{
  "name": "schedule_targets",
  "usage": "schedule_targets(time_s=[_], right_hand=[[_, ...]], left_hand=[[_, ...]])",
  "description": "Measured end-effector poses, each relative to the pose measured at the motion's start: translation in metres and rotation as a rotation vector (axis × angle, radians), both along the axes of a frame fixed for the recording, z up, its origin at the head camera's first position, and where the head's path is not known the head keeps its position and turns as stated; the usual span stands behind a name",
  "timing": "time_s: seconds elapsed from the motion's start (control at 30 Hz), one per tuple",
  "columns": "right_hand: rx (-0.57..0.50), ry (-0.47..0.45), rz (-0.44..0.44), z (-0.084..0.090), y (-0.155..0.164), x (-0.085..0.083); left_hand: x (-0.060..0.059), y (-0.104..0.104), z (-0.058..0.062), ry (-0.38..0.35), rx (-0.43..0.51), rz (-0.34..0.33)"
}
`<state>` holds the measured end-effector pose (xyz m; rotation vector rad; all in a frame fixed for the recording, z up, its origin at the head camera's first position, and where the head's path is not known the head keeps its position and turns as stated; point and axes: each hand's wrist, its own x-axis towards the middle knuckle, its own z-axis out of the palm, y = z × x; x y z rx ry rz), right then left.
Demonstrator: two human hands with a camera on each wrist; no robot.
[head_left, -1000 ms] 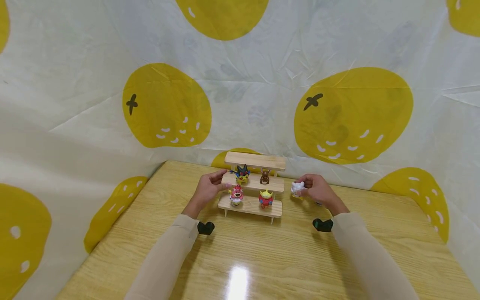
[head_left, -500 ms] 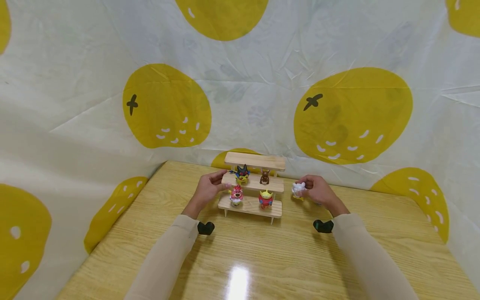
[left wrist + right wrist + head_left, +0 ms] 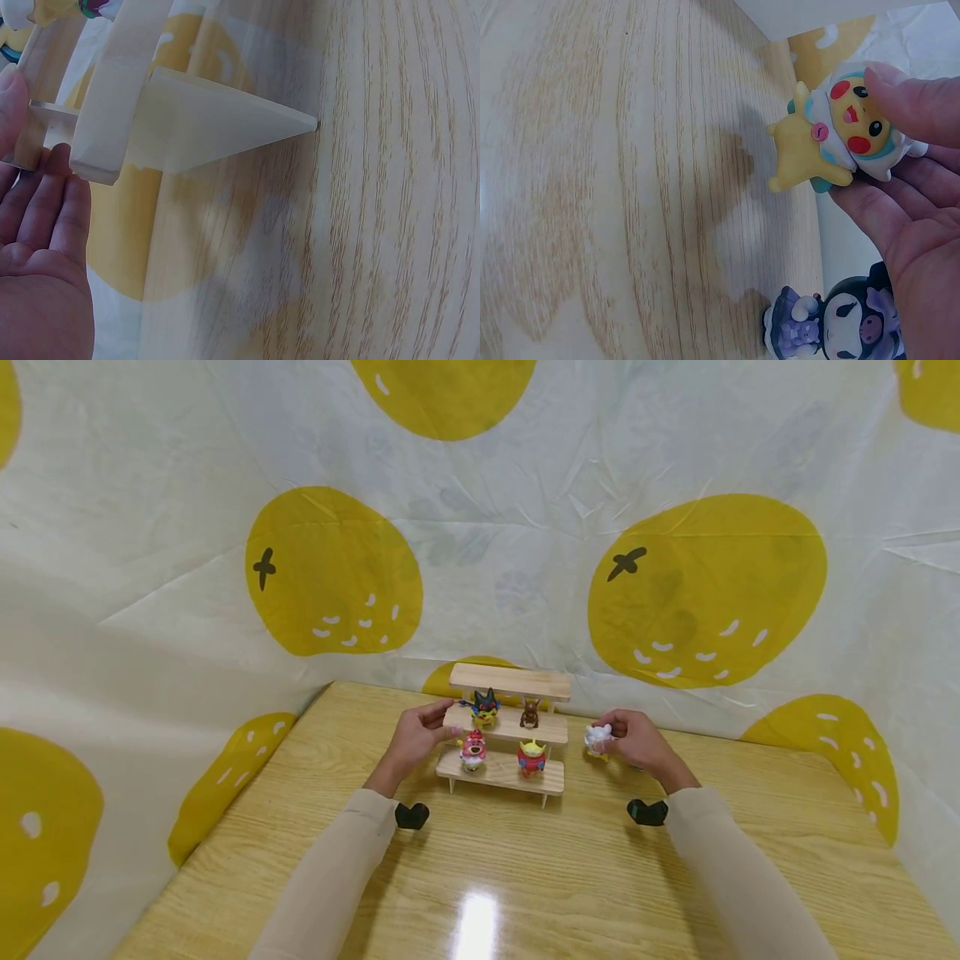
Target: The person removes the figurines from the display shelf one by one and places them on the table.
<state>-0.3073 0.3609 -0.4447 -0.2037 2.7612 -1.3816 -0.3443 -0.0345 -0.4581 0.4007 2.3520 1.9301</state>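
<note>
While pinching, per head view, left end of wooden shelf [image 3: 510,679] with left hand [image 3: 418,739], holding white-hooded yellow figurine [image 3: 597,739] just right of shelf in right hand [image 3: 637,743]; left wrist, gripping middle tier [image 3: 54,58] by its end; right wrist, pinching same figurine by its head, near black-and-purple figurine [image 3: 842,330] farther right of shelf.

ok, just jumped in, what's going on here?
A person is handling small figurines at a tiered wooden stand. Their left hand grips the stand at its left side; the right hand holds a white-hooded yellow figurine just right of it. Two figurines are on the middle shelf, two on the bottom shelf. A dark-hooded figurine stands by the right hand.
</note>
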Motion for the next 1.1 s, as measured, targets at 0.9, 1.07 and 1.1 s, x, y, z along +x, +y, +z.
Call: schedule_targets(time_s=[0.9, 1.07, 1.1], right_hand=[[0.017, 0.009, 0.014, 0.0004, 0.0014, 0.0006], [0.035, 0.009, 0.012, -0.0017, 0.0001, -0.0003], [0.036, 0.007, 0.009, -0.0022, -0.0003, -0.0002]], left_hand=[[0.0012, 0.0002, 0.0011, 0.0, -0.009, -0.007], [0.0013, 0.0004, 0.0013, 0.009, -0.007, -0.004], [0.0014, 0.0003, 0.001, 0.009, -0.007, -0.004]])
